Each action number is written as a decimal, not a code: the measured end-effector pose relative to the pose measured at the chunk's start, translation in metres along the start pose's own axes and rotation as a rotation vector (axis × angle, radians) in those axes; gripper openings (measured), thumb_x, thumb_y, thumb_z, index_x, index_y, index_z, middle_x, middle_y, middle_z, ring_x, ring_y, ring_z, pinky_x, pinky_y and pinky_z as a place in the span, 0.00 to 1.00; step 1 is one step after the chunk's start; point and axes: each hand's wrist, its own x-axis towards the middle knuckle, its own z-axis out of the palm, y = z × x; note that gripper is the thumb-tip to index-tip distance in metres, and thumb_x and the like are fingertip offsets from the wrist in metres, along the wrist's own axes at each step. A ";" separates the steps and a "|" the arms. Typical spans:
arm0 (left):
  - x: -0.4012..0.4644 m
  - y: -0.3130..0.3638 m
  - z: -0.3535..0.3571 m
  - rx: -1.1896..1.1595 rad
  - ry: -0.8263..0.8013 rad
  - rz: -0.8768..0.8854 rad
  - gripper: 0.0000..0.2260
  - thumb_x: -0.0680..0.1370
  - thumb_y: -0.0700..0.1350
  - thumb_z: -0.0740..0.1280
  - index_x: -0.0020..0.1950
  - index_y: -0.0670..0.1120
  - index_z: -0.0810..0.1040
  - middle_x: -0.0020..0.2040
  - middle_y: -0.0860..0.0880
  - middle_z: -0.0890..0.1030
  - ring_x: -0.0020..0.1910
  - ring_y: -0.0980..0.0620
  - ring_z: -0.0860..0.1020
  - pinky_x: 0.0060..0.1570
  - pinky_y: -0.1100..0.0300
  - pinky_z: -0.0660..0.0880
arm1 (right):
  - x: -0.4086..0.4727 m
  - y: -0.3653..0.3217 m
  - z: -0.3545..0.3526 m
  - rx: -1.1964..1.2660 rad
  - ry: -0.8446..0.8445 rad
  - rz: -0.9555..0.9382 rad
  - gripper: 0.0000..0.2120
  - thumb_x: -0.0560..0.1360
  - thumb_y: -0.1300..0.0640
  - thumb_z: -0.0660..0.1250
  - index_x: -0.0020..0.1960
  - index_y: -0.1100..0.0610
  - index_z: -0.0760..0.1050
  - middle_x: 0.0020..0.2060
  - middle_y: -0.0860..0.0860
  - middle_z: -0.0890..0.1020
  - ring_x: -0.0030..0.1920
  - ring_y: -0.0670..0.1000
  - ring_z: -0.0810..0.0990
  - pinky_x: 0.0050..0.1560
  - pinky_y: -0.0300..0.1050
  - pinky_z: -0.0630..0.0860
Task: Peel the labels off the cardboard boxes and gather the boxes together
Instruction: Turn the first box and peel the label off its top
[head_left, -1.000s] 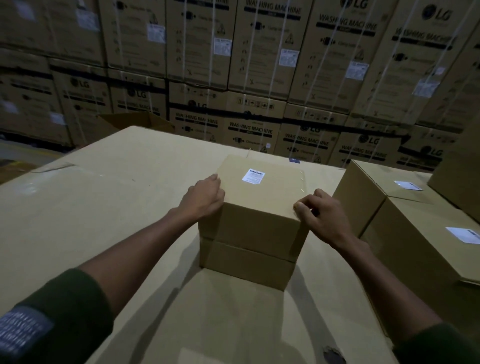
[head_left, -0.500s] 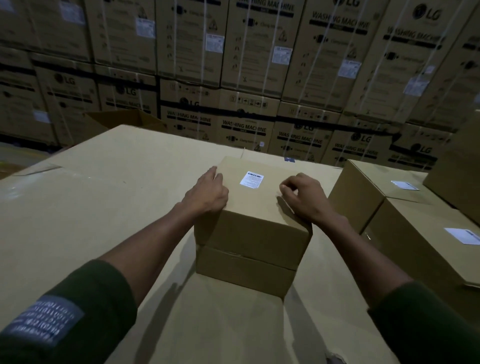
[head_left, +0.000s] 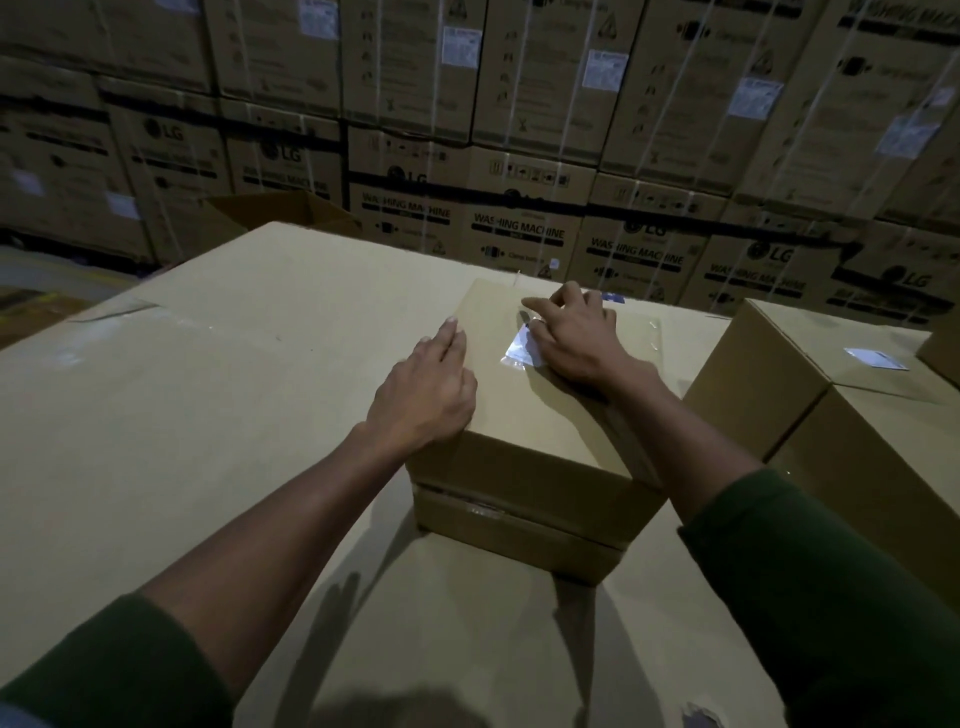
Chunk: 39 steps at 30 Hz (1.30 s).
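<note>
1. Head view: a small cardboard box (head_left: 540, 415) is seen at the centre, set on a big flat cardboard surface (head_left: 208, 405).
2. A second, lower box (head_left: 514, 525) is found under it; the upper one is stacked directly on it.
3. The left hand (head_left: 423, 392) is laid on the near-left top edge of the upper box, fingers straight and relaxed, nothing gripped; the box is only pressed/steadied.
4. The right hand (head_left: 571, 338) is placed on the top face, over the right part of the white label (head_left: 517, 351).
5. The index finger is stretched toward the far-left, the other fingers are bent on the label area. Whether the label edge is pinched or only touched cannot be told; it is partly hidden by the hand.
6. The label is seen approx. in the middle of the top face; its near-left corner is visible.
7. At the right, two more boxes (head_left: 857, 441) are placed side by side, near the centre stack but apart from it; a white label (head_left: 875, 358) is seen on the far one.
8. At the far side, a wall of stacked washing machine cartons (head_left: 519, 156) w/ white straps is seen.
9. Dark green sleeves (head_left: 831, 597) are worn on both arms.
</note>
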 end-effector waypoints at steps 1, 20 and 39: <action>0.000 0.000 0.000 0.000 0.004 -0.005 0.26 0.85 0.54 0.47 0.83 0.48 0.48 0.83 0.52 0.44 0.81 0.46 0.53 0.75 0.46 0.58 | 0.002 0.000 0.000 -0.012 -0.007 -0.007 0.20 0.83 0.46 0.52 0.73 0.46 0.69 0.63 0.55 0.69 0.65 0.60 0.65 0.65 0.60 0.63; -0.001 0.004 -0.004 -0.038 -0.003 -0.021 0.26 0.85 0.54 0.48 0.83 0.48 0.48 0.83 0.53 0.44 0.79 0.47 0.57 0.73 0.46 0.60 | 0.004 0.009 -0.003 0.015 0.023 -0.069 0.15 0.82 0.55 0.58 0.65 0.44 0.76 0.58 0.53 0.72 0.58 0.58 0.68 0.58 0.56 0.67; -0.008 0.003 -0.004 -0.060 0.008 -0.008 0.27 0.85 0.55 0.49 0.82 0.48 0.47 0.83 0.53 0.43 0.78 0.46 0.61 0.71 0.46 0.65 | 0.027 0.001 -0.018 0.113 -0.030 -0.154 0.12 0.78 0.62 0.70 0.58 0.51 0.82 0.54 0.52 0.77 0.54 0.54 0.76 0.54 0.54 0.78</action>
